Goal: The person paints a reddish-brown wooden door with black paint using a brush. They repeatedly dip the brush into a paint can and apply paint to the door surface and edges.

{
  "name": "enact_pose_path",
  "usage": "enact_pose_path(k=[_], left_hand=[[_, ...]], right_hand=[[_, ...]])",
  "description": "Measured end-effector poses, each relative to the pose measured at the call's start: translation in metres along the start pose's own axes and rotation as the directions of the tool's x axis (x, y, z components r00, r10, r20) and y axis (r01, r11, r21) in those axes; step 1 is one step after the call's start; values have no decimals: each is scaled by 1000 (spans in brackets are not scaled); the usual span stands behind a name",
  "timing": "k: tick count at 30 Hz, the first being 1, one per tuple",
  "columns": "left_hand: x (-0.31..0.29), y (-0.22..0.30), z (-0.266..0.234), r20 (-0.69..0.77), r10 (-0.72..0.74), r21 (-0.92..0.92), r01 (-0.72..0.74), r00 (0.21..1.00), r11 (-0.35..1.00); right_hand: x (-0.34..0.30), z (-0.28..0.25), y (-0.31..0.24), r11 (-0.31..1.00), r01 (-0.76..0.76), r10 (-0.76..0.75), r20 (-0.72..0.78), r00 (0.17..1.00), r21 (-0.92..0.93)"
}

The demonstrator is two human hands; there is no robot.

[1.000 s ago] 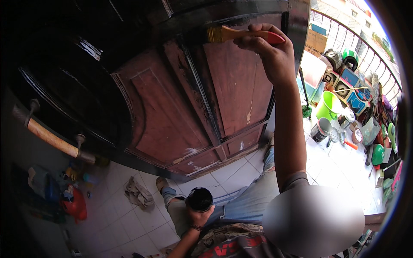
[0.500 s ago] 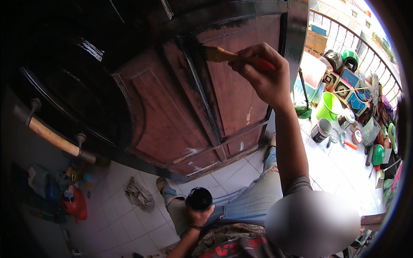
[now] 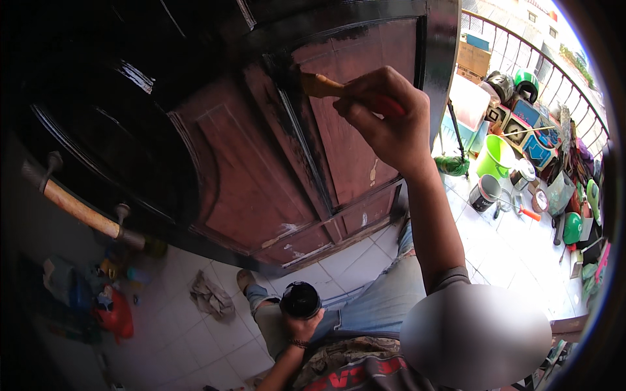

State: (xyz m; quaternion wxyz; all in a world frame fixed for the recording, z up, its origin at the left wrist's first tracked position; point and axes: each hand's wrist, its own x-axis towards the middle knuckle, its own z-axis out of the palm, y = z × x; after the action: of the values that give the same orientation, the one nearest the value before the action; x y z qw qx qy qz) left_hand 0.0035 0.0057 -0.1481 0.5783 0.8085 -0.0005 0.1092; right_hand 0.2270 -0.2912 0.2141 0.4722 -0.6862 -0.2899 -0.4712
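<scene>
My right hand [image 3: 394, 120] is closed round the handle of a paintbrush [image 3: 321, 85], whose bristles meet the dark moulding between two panels of a wooden door [image 3: 254, 176]. Glossy black paint covers the door's upper and left parts and runs in a streak down that moulding. The lower panels are still reddish brown, with a few pale patches. Low by my lap, my left hand [image 3: 305, 324] grips a cup of black paint [image 3: 300, 300], its open top facing up.
A door handle [image 3: 81, 205] juts out at left. On the tiled floor lie a crumpled cloth [image 3: 212, 294] and a red bag [image 3: 114, 316]. To the right stand a lime bucket [image 3: 495, 157], a grey paint can [image 3: 485, 193], helmets [image 3: 525, 85] and boxes beside a railing [image 3: 541, 58].
My right hand and the brush have shifted slightly left in view, the bristles staying by the moulding's upper part. The left hand keeps the cup in nearly the same place.
</scene>
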Motion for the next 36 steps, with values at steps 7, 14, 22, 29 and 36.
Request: enact_pose_path(k=[7,14,22,29,36], left_hand=[[-2,-7,-2,3,37,26,-37,999,999],[-1,5,1,-23,40,50,-39,999,998],[1,18,5,-19,16,-20,-17,1000,1000],[1,0,-2,70,2,113,-10,998,994],[0,-10,2,37,-8,56,6,999,998]], right_hand=[[23,-6,5,992,-76,76,0,997,103],[22,-5,13,948,-139,168,-81,982,285],[34,-16,29,834,-190,188,56,981,518],[48,-23,28,887,-191,154,121,981,420],[27,-18,10,999,27,-28,56,998,32]])
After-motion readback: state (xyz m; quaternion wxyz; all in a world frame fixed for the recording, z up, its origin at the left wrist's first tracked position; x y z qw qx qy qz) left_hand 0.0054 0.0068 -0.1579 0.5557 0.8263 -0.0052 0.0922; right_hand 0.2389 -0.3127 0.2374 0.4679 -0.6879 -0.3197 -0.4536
